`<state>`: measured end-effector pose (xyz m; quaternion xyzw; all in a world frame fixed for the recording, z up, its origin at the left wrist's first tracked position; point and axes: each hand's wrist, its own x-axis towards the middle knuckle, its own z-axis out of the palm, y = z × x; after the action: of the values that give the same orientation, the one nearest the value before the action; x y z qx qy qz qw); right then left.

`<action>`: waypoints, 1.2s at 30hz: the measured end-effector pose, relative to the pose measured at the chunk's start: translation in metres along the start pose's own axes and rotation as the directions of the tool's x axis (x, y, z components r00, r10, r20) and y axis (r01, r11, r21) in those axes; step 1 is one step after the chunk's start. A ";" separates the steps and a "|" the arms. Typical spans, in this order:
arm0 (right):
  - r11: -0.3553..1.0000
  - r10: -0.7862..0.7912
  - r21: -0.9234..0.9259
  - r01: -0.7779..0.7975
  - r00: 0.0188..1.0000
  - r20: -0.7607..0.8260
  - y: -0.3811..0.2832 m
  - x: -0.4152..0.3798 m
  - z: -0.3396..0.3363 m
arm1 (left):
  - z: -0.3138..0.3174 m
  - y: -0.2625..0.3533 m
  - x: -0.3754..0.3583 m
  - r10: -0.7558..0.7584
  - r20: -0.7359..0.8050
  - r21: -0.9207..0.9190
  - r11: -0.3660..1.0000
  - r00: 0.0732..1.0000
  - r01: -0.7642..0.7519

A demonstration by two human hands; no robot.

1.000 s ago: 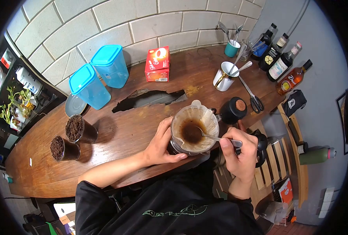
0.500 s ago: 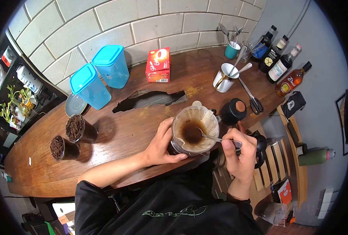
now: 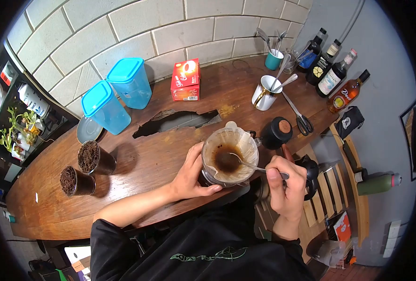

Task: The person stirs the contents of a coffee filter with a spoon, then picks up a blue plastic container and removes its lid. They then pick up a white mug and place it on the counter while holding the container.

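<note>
My left hand (image 3: 191,175) is wrapped round the left side of a clear dripper (image 3: 208,161) near the table's front edge. A pale paper filter (image 3: 249,154) lines the dripper, with dark brown liquid (image 3: 224,159) inside. Pinched in my right hand (image 3: 286,180) is a metal spoon (image 3: 259,168), its bowl end dipping into the liquid. The vessel below the dripper is mostly hidden. A black kettle (image 3: 277,133) with a wooden knob stands just right of the dripper.
Two glasses of dark grounds (image 3: 97,159) stand left, near blue-lidded containers (image 3: 109,110). Behind a jagged hole (image 3: 175,122) sits a red box (image 3: 185,82). Rightward are a mug with spoons (image 3: 265,96), scissors (image 3: 301,119) and several bottles (image 3: 332,79).
The spoon's bowl has shifted slightly left in the liquid. The view has tilted a little; both hands keep their holds.
</note>
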<state>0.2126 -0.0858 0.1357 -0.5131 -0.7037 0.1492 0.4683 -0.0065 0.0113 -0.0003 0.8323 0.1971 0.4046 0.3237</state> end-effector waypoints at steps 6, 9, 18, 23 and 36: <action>0.997 -0.074 -0.008 0.073 0.993 -0.097 0.000 0.001 -0.004 | 0.001 0.000 0.000 -0.002 -0.001 -0.015 1.000 1.000 0.002; 0.990 -0.139 -0.050 0.134 0.982 -0.129 0.000 0.003 -0.004 | 0.000 0.001 0.001 0.002 -0.001 -0.010 1.000 1.000 -0.002; 0.988 -0.147 -0.049 0.149 0.988 0.037 -0.004 0.007 -0.006 | 0.001 0.000 0.000 -0.027 0.004 -0.061 0.998 1.000 0.027; 0.987 -0.127 -0.088 0.131 0.991 0.043 0.000 0.008 -0.004 | 0.002 -0.003 -0.001 -0.007 0.007 -0.036 0.999 1.000 0.007; 0.960 -0.194 -0.216 0.178 0.979 -0.055 -0.004 0.005 -0.008 | 0.001 -0.001 -0.001 -0.006 -0.011 -0.016 1.000 1.000 0.005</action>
<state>0.2165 -0.0850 0.1447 -0.4963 -0.7425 0.0101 0.4498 -0.0060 0.0109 -0.0019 0.8268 0.1979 0.4099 0.3304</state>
